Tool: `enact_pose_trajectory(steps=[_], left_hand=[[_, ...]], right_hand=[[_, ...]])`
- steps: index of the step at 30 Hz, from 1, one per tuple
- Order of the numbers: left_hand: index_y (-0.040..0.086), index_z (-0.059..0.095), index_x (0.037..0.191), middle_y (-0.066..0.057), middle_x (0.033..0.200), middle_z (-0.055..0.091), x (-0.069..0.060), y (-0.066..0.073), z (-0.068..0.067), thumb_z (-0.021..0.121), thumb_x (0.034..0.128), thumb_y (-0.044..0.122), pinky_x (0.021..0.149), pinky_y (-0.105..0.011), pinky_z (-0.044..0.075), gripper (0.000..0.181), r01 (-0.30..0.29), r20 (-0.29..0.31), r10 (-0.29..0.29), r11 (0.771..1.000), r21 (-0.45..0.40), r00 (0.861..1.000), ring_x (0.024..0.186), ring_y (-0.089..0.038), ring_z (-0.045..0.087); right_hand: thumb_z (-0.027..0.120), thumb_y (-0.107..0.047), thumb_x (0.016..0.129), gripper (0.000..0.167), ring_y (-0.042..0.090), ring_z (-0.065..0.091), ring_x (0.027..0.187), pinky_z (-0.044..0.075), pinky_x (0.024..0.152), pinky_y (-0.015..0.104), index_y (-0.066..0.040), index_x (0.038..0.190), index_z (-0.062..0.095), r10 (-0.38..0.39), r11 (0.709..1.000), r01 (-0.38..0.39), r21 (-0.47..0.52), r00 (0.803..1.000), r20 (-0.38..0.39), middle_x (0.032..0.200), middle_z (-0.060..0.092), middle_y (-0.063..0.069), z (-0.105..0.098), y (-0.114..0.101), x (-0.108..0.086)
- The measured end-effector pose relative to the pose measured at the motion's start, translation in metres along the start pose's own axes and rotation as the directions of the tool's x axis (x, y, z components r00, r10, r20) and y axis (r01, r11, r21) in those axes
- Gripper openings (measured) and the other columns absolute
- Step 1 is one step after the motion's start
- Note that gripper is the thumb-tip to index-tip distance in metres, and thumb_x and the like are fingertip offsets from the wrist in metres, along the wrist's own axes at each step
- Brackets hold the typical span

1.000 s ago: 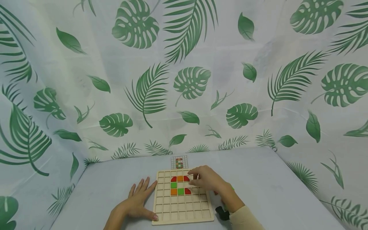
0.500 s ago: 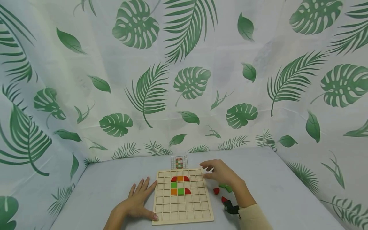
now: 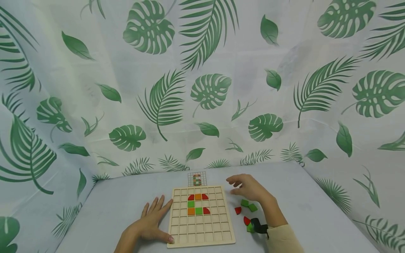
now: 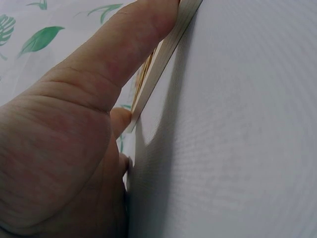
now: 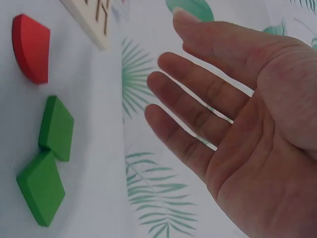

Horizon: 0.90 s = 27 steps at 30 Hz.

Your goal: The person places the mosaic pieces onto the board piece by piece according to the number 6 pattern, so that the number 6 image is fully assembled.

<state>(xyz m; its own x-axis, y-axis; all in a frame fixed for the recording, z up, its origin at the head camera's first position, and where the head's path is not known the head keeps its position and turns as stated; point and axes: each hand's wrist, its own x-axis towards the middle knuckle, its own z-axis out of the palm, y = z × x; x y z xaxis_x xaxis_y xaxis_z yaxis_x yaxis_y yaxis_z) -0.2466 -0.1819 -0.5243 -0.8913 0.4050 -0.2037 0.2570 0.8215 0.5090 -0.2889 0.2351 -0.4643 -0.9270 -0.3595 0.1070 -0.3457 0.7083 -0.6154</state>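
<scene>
A wooden grid board [image 3: 186, 230] lies on the table, with red quarter-round, orange square and green square pieces set in some of its cells. Along its left edge rests my left hand [image 3: 148, 221], fingers spread, with thumb and index finger touching the rim. My right hand [image 3: 248, 188] hovers off the board's upper right side, holding nothing; in the right wrist view its fingers are relaxed and apart. Below that hand lie a red quarter-round piece [image 3: 238, 210] and two green square pieces [image 5: 58, 129]. Nearer the wrist are another red piece [image 3: 247, 220] and a partly hidden green one [image 3: 249, 228].
Behind the board lies a small card [image 3: 197, 179] printed with a coloured pattern on a grid. A black device [image 3: 258, 226] is strapped at the right wrist. Leaf-print cloth [image 3: 209, 91] hangs around the back and sides of the pale table [image 3: 126, 189].
My right hand has moved from over the board to the right, off it, uncovering the upper right red piece in the grid and the loose pieces. The left hand has stayed put.
</scene>
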Motion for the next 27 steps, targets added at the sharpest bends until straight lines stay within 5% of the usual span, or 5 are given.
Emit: enact_pose_trajectory(steps=[17, 27], left_hand=[[0.025, 0.024, 0.167, -0.021, 0.175, 0.004, -0.002, 0.003, -0.001, 0.09, 0.0554, 0.073, 0.123, -0.073, -0.007, 0.138, 0.001, -0.007, -0.001, 1.0, 0.0, 1.0, 0.161, -0.046, -0.004], [0.024, 0.024, 0.167, -0.021, 0.175, 0.004, -0.002, 0.002, 0.0, 0.091, 0.0555, 0.073, 0.123, -0.074, -0.007, 0.139, -0.013, -0.013, 0.013, 1.0, -0.001, 1.0, 0.161, -0.047, -0.004]], right_hand=[[0.083, -0.007, 0.086, 0.039, 0.026, 0.068, 0.104, 0.06, 0.084, 0.043, -0.005, 0.125, 0.074, 0.109, 0.994, -0.109, 0.016, 0.994, 0.026, 0.115, 0.076, 0.011, -0.009, 0.017, -0.009], [0.088, -0.005, 0.08, 0.028, 0.017, 0.065, 0.09, 0.059, 0.074, 0.035, -0.01, 0.106, 0.08, 0.254, 0.966, -0.256, 0.031, 0.966, 0.049, 0.103, 0.076, 0.003, -0.002, 0.021, -0.009]])
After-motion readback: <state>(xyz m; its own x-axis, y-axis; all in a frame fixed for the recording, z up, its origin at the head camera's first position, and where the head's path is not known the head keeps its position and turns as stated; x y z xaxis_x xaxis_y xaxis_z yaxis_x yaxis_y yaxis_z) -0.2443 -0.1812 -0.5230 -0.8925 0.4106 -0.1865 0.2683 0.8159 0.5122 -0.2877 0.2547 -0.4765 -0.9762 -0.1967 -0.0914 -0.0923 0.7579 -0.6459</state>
